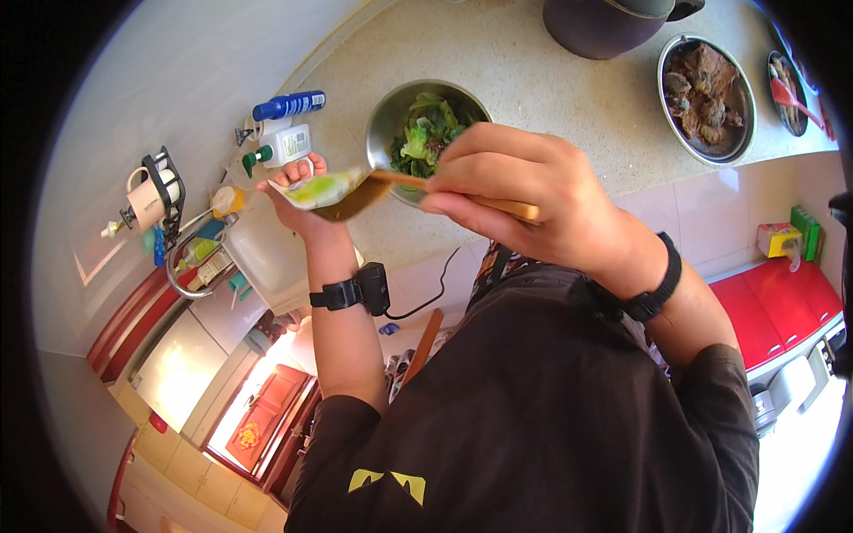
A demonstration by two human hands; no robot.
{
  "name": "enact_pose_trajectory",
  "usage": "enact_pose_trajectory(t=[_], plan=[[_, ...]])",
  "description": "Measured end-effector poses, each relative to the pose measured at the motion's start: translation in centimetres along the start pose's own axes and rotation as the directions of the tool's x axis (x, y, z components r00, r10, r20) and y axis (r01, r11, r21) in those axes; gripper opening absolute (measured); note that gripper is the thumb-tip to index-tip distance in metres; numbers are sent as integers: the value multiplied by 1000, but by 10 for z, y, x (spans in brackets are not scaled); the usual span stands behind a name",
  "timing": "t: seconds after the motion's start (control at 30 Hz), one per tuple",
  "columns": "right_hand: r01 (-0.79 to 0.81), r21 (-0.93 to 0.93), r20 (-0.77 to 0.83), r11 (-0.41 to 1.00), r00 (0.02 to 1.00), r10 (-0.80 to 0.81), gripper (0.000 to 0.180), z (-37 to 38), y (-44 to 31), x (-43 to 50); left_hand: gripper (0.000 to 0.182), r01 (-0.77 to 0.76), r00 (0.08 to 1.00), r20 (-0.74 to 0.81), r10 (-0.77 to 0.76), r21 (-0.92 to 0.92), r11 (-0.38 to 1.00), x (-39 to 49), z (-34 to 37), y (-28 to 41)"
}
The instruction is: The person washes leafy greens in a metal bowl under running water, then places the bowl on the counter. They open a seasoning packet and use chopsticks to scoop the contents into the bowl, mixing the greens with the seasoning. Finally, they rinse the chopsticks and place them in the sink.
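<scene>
Above the worktop, my left hand (296,190) grips a pouch (323,190) of white and green plastic. My right hand (533,193) is closed around the handle of a wooden utensil (510,205), whose far end reaches the pouch; the motion-blurred brown part there does not show clearly. Just beyond my right hand's fingers stands a round steel bowl (382,126), partly hidden by them. It holds leafy green vegetables (421,136) with a small reddish-brown heap among the leaves.
Farther right are a metal bowl of dark cooked meat (706,90) and a small dark dish (796,120). A dark pot (600,30) stands at the back. A blue bottle (290,105), a white pump bottle (290,145) and a sink (266,250) are at left.
</scene>
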State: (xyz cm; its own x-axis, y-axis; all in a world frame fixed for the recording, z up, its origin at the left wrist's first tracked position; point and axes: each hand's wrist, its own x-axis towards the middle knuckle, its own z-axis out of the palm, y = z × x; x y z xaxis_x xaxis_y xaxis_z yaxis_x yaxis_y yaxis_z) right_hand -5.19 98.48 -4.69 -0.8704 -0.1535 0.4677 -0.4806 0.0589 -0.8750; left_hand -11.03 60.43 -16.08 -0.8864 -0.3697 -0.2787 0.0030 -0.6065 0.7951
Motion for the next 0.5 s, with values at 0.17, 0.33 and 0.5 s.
enact_pose_trajectory(t=[0.17, 0.33, 0.5], plan=[[32, -27, -29, 999, 999, -33, 18, 21, 10, 5, 57, 30, 998, 62, -28, -28, 999, -4, -4, -1], [-94, -44, -65, 995, 994, 91, 16, 39, 16, 9, 57, -6, 996, 87, 7, -18, 1000, -7, -1, -3], [-100, -5, -115, 995, 988, 98, 14, 72, 28, 12, 60, -88, 996, -10, 89, 104, 991, -19, 19, -12]])
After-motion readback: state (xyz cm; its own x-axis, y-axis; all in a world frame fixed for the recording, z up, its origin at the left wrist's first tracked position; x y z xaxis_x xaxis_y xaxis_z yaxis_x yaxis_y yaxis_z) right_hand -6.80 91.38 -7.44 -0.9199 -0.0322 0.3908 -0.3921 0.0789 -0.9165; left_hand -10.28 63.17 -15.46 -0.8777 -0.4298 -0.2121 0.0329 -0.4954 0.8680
